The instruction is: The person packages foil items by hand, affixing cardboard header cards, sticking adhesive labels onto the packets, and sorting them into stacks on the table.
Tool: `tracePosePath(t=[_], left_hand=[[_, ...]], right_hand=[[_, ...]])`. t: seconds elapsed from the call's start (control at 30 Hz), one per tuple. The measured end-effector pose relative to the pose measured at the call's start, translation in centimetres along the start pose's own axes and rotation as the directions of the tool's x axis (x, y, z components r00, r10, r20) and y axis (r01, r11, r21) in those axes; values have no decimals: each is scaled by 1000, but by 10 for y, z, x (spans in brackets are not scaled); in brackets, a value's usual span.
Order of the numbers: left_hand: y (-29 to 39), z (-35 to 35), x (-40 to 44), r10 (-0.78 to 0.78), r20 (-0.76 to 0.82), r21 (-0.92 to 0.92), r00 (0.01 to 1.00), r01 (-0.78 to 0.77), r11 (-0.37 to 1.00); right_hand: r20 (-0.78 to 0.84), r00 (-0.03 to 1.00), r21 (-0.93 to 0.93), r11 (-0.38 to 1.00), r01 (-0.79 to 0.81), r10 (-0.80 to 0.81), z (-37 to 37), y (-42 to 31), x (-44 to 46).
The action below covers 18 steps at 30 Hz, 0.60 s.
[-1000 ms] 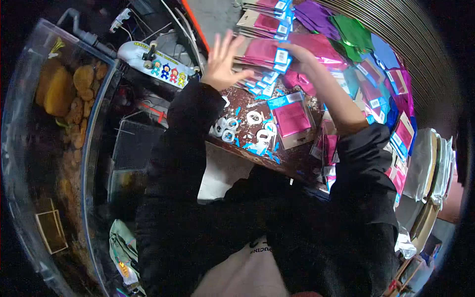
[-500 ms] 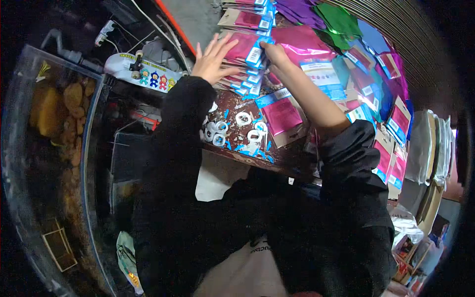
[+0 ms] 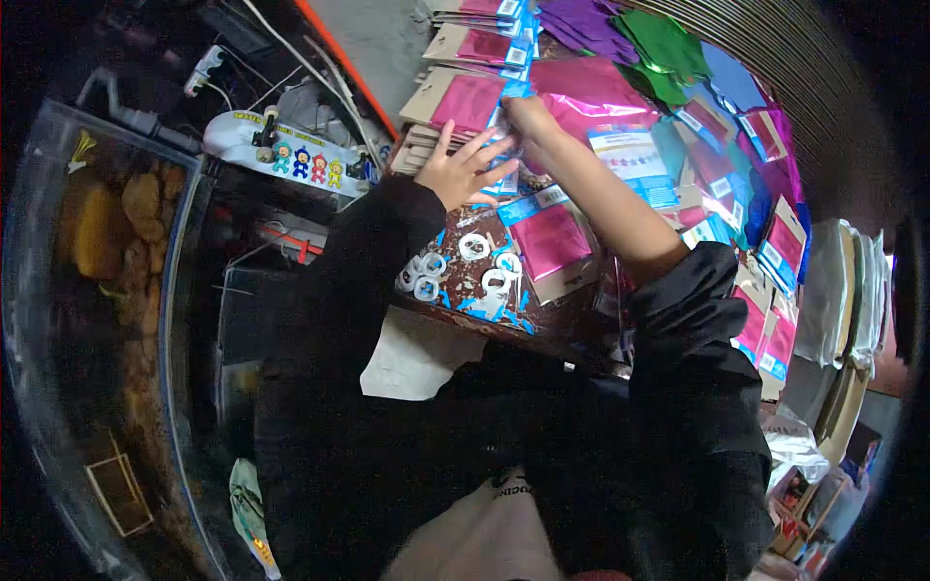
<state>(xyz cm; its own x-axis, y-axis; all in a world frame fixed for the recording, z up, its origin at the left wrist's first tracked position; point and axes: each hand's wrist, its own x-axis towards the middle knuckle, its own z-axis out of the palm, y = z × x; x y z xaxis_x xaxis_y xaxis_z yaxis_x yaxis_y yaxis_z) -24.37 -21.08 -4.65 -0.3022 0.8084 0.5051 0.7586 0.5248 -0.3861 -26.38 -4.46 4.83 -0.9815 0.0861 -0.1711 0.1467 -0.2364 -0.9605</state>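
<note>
A stack of flat pink packets (image 3: 467, 101) with kraft-card backs and blue barcoded strips lies at the table's far left. My left hand (image 3: 463, 172) rests over the near end of this stack, its fingers spread across the card backs and blue strips. At the stack's right edge, my right hand (image 3: 528, 118) has its fingers curled in beside the blue strip. Something clear and shiny shows below those fingertips, but their grip is hidden. A single pink packet (image 3: 552, 238) lies near my right forearm. White rings (image 3: 474, 246) and blue scraps are scattered on the table closer to me.
Large pink foil sheets (image 3: 593, 89), purple sheets (image 3: 586, 26) and green sheets (image 3: 664, 48) cover the far table. More packets (image 3: 783, 240) lie at the right. Left of the table stand a skateboard (image 3: 291, 160) and a glass tank (image 3: 179, 290).
My left hand has moved right and nearer, uncovering the top packet. My right hand has shifted slightly nearer; the barcoded blue strip it pinched before is no longer raised in its fingers.
</note>
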Motion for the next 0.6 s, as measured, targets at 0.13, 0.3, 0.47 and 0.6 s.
tracePosePath(t=[0.13,0.3,0.47,0.6], left_hand=[[3,-3,-3,-90,5,-134,996,90,987],[-7,-36,7,-39,50,-213,998,48,976],[-15,-93,15,-59,125,-283,990,93,955],[33,-184,10,-372,83,-699,924,320,639]], right_hand=[[-74,997,-26,1000,16,-18,0,-2,-1],[-158,986,-72,997,39,-50,-13,-4,-5],[-241,966,-129,990,60,-90,-51,-9,-1],[-531,732,364,666,651,-426,-91,-43,-49]])
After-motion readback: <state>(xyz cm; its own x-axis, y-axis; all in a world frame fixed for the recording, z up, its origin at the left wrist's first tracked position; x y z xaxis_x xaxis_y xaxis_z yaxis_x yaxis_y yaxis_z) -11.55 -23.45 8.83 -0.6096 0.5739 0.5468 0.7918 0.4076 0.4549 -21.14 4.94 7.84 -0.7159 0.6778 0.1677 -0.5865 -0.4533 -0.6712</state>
